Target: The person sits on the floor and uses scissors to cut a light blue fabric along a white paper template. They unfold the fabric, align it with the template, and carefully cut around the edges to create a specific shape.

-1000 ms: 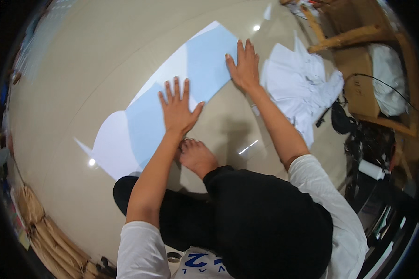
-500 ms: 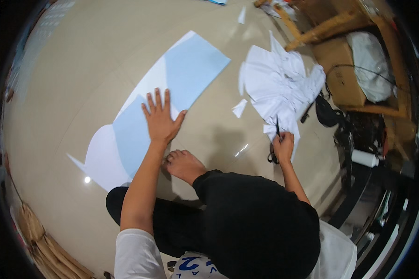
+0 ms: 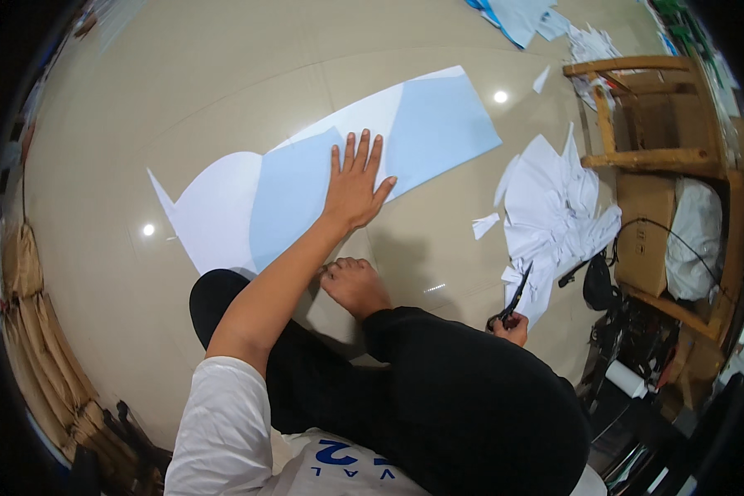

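My left hand (image 3: 358,193) lies flat with its fingers spread on a long cut piece of cloth or paper (image 3: 442,120), white with light blue panels, spread on the tiled floor. Its outline is curved at the left end, with a thin pointed strip. My right hand (image 3: 512,329) grips a pair of black scissors (image 3: 517,298) beyond my bent knee. The blades point away from me, over the lower end of a crumpled heap of white fabric (image 3: 537,194). Whether the blades touch the fabric, I cannot tell.
Small white scraps (image 3: 485,225) lie near the heap. On the right stand a wooden stool (image 3: 636,157), a cardboard box (image 3: 641,240) and a white bag (image 3: 693,240). Blue and white cloth (image 3: 517,18) lies at the far right. Brown sacks (image 3: 50,331) line the left edge.
The view has shifted and turned, so the cloth and heap appear farther right. My right hand, with the scissors, has drawn back from the heap toward my knee. My left hand stays flat on the piece.
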Tool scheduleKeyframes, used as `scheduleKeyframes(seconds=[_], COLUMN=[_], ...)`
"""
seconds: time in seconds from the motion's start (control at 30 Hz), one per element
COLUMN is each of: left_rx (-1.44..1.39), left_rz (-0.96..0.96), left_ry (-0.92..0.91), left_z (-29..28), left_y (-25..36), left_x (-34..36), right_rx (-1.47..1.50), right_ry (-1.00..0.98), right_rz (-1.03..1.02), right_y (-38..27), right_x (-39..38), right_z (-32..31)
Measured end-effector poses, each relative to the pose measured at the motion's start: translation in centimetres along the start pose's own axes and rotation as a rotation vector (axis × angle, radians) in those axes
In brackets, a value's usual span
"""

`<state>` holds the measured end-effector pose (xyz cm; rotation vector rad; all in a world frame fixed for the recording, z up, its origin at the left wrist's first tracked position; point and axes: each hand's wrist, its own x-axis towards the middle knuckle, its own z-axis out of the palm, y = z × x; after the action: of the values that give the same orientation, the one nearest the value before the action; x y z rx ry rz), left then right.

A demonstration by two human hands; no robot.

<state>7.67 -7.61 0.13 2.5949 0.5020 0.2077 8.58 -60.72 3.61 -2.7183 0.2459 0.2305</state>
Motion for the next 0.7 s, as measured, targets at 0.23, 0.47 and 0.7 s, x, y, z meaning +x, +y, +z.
scheduleKeyframes(seconds=[0.23,0.47,0.7], left_rx=[0.040,0.151,0.200], left_rz=[-0.117,-0.194,-0.188], left_ry=[0.127,0.135,0.121], left_z=[-1.2,-2.0,-1.8], left_y=[-2.2,-5.8,-6.0], left_x=[-0.4,-1.7,-1.4], right_rx=[0.016,-0.126,-0.245], right_ry=[-0.447,-0.418,-0.439], right_rz=[-1.345,-1.413,-1.426], right_y=[-28.4,-33.2,-31.9], right_x=[-11.6,-14.9,-14.4], right_z=[13.9,15.1,16.3])
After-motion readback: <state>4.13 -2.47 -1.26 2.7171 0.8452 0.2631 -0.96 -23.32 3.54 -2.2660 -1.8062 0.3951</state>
